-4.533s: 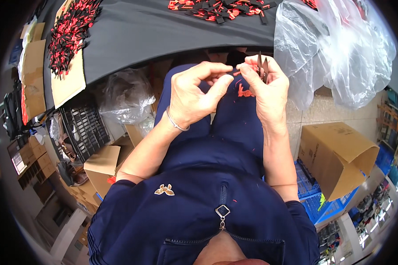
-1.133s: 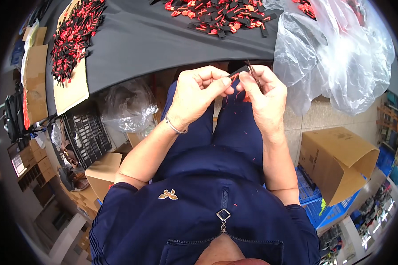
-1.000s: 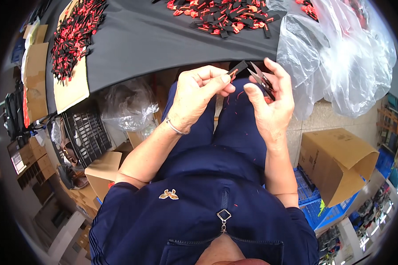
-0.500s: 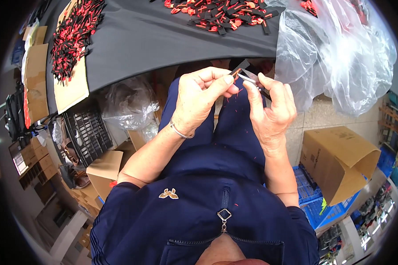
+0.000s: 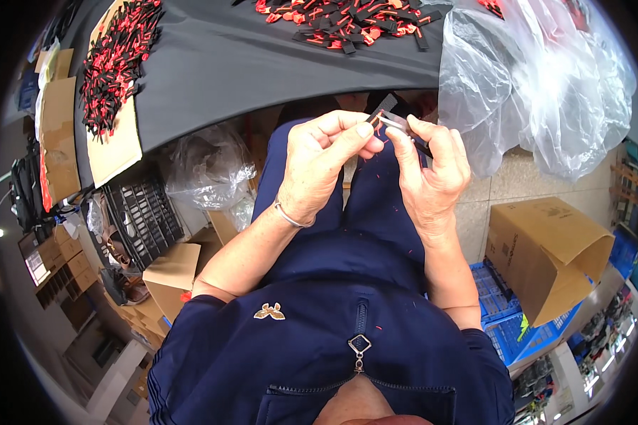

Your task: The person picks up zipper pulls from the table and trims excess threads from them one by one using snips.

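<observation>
Over my lap, my left hand (image 5: 326,159) pinches the end of a small black strip part (image 5: 384,108) between thumb and forefinger. My right hand (image 5: 429,170) grips a small dark clipper-like tool (image 5: 411,131) that touches the same part. Both hands meet just below the edge of the dark table (image 5: 262,64). Tiny red scraps dot my navy trousers (image 5: 376,212). A pile of red-and-black parts (image 5: 347,15) lies at the table's far middle. More of them (image 5: 113,60) cover a cardboard sheet at the left.
A big clear plastic bag (image 5: 539,78) hangs off the table at the right. An open cardboard box (image 5: 546,251) and a blue crate (image 5: 503,319) stand on the floor to my right. A black crate (image 5: 138,219), a crumpled bag (image 5: 205,166) and small boxes (image 5: 170,273) crowd the left.
My hands have stayed over my lap and drawn together on the black part. The tool in my right hand has tilted toward the piece my left hand pinches.
</observation>
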Demonstrator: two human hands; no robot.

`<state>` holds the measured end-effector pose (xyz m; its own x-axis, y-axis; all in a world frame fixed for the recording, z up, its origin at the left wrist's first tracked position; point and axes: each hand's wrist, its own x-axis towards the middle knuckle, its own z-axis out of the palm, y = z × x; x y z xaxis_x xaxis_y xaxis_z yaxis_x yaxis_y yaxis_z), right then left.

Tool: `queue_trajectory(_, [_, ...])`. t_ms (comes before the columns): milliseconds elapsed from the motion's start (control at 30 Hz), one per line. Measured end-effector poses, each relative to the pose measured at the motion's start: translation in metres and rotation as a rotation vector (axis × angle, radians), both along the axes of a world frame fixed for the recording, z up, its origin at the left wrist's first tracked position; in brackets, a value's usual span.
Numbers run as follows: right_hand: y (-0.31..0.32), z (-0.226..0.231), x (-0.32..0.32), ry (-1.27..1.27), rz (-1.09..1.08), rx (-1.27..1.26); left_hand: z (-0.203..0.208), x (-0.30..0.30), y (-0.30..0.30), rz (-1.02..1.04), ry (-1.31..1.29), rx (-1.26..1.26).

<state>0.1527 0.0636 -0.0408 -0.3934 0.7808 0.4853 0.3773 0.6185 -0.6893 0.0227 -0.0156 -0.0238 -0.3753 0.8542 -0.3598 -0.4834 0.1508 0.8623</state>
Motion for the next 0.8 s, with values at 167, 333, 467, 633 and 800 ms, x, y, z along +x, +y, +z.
queue_trajectory(167, [0.0,-0.002,0.003,0.016,0.019,-0.081,0.0,0.001,0.0,-0.022,0.016,-0.006])
queue_trajectory(333, [-0.001,0.013,-0.001,0.519,0.066,-0.964,0.001,0.006,-0.001,-0.087,0.081,-0.038])
queue_trajectory(467, [-0.001,0.011,0.001,0.447,0.159,-1.088,0.009,0.013,-0.008,-0.176,0.672,0.014])
queue_trajectory(633, [-0.005,0.013,0.001,0.381,0.081,-1.103,0.0,0.011,-0.01,-0.062,1.254,0.3])
queue_trajectory(800, [-0.011,0.008,0.002,0.448,0.042,-1.095,0.003,0.007,-0.008,-0.122,1.207,0.252])
